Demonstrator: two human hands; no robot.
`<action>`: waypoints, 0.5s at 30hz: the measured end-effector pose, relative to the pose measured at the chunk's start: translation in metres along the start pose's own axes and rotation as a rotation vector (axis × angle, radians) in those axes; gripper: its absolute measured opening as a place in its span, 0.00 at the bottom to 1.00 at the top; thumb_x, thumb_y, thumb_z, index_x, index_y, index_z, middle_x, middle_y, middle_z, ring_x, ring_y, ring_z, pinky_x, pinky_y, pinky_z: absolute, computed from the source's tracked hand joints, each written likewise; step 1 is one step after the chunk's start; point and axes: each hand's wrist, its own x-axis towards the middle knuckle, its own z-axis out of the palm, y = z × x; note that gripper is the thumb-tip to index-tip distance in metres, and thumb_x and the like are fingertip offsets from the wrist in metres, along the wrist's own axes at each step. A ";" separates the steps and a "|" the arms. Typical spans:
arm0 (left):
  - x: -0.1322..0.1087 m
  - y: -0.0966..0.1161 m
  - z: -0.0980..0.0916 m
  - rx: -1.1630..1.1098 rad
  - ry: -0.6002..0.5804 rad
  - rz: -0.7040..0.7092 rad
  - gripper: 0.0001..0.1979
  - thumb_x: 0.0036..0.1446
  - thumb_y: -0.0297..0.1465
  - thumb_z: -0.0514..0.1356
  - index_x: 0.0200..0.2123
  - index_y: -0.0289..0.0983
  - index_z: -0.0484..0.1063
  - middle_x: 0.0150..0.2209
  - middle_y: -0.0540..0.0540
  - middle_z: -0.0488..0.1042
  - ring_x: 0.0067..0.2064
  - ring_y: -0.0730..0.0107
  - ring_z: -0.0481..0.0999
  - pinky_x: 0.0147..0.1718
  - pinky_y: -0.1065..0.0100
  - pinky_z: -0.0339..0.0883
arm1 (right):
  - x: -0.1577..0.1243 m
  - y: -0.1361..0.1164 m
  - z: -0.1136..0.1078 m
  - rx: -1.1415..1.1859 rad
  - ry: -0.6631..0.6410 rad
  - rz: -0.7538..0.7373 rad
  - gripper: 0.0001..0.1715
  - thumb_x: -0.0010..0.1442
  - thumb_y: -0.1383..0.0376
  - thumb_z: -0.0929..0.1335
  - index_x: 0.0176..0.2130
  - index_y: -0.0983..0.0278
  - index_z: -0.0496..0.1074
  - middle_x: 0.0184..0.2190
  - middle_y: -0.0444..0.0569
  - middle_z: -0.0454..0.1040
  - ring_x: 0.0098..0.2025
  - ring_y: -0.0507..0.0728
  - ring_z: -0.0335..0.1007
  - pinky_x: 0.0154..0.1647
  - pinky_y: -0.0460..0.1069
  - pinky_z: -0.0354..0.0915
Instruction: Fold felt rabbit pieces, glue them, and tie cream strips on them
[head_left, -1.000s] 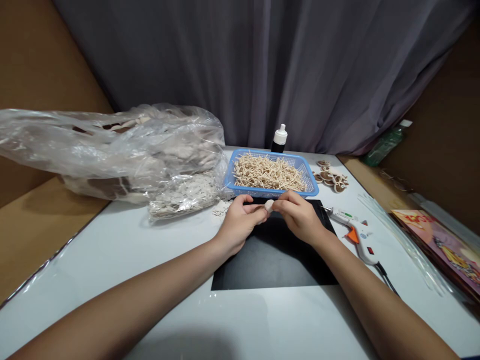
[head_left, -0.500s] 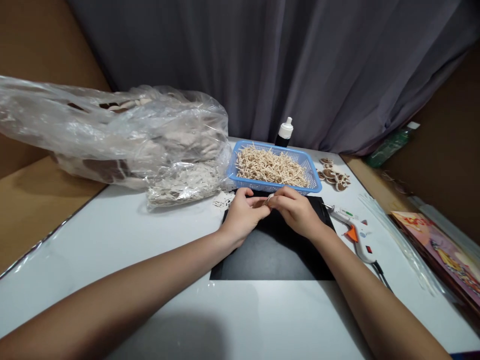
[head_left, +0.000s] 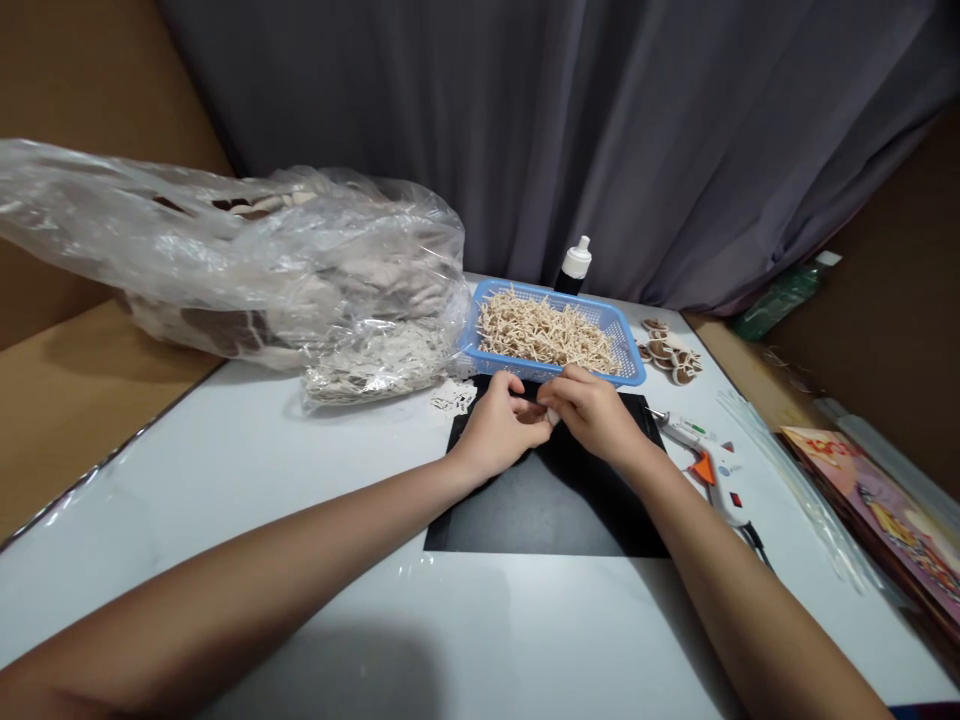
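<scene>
My left hand (head_left: pixel 498 425) and my right hand (head_left: pixel 594 413) meet fingertip to fingertip over the far edge of a black mat (head_left: pixel 551 490). Both hands are closed in a pinch on a small pale piece (head_left: pixel 551 416), mostly hidden between the fingers. Just beyond them stands a blue basket (head_left: pixel 624 340) filled with thin tan sticks (head_left: pixel 544 335).
A large clear plastic bag (head_left: pixel 262 270) of pale pieces lies at the left. A dark bottle with a white cap (head_left: pixel 574 265) stands behind the basket. Small brown round pieces (head_left: pixel 667 352), a glue gun (head_left: pixel 709 465), clear glue sticks (head_left: pixel 795 475) and a colourful book (head_left: pixel 885 505) lie at the right.
The view shifted a little. The pale piece, plainly visible between my fingertips a second ago, is now almost hidden as both hands closed tighter together.
</scene>
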 end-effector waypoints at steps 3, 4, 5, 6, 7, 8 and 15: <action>-0.001 0.000 -0.001 0.013 -0.056 0.052 0.21 0.42 0.31 0.63 0.33 0.41 0.50 0.26 0.54 0.75 0.26 0.75 0.72 0.28 0.73 0.61 | -0.001 0.003 -0.001 0.017 0.008 -0.001 0.12 0.61 0.72 0.60 0.31 0.64 0.70 0.27 0.45 0.63 0.29 0.52 0.62 0.31 0.45 0.58; -0.002 0.000 -0.002 0.017 -0.058 0.064 0.21 0.43 0.32 0.64 0.33 0.41 0.51 0.28 0.53 0.75 0.27 0.74 0.73 0.29 0.72 0.62 | -0.001 0.005 0.000 0.030 0.023 0.001 0.12 0.61 0.72 0.60 0.31 0.64 0.70 0.27 0.45 0.63 0.29 0.52 0.62 0.31 0.45 0.58; -0.002 0.000 -0.002 0.023 -0.058 0.072 0.22 0.43 0.32 0.64 0.33 0.41 0.51 0.29 0.52 0.75 0.28 0.73 0.73 0.30 0.71 0.63 | -0.001 0.006 0.000 0.044 0.039 0.009 0.12 0.61 0.72 0.60 0.31 0.64 0.69 0.27 0.45 0.63 0.29 0.52 0.62 0.31 0.45 0.58; -0.003 0.000 -0.003 0.028 -0.059 0.078 0.22 0.43 0.33 0.64 0.33 0.41 0.51 0.30 0.52 0.75 0.29 0.73 0.74 0.31 0.70 0.64 | -0.001 0.007 0.001 0.055 0.053 0.022 0.11 0.60 0.72 0.60 0.31 0.64 0.69 0.27 0.45 0.64 0.30 0.52 0.62 0.31 0.45 0.57; -0.004 0.000 -0.004 0.030 -0.064 0.086 0.22 0.43 0.33 0.64 0.33 0.41 0.51 0.31 0.51 0.75 0.30 0.72 0.74 0.33 0.70 0.65 | -0.001 0.008 0.002 0.064 0.064 0.037 0.11 0.60 0.72 0.60 0.30 0.64 0.68 0.26 0.45 0.64 0.30 0.52 0.62 0.31 0.46 0.57; -0.004 -0.001 -0.005 0.027 -0.075 0.093 0.22 0.44 0.33 0.65 0.34 0.41 0.51 0.32 0.50 0.75 0.31 0.72 0.74 0.33 0.69 0.65 | -0.002 0.009 0.004 0.074 0.069 0.049 0.10 0.60 0.72 0.60 0.30 0.64 0.68 0.26 0.45 0.64 0.30 0.53 0.62 0.31 0.46 0.57; -0.007 0.001 -0.015 -0.006 -0.111 0.155 0.16 0.51 0.34 0.60 0.36 0.41 0.52 0.32 0.51 0.74 0.28 0.74 0.72 0.31 0.69 0.66 | -0.006 0.010 0.004 0.076 0.067 0.087 0.10 0.62 0.69 0.59 0.30 0.63 0.64 0.27 0.45 0.63 0.31 0.54 0.61 0.32 0.48 0.58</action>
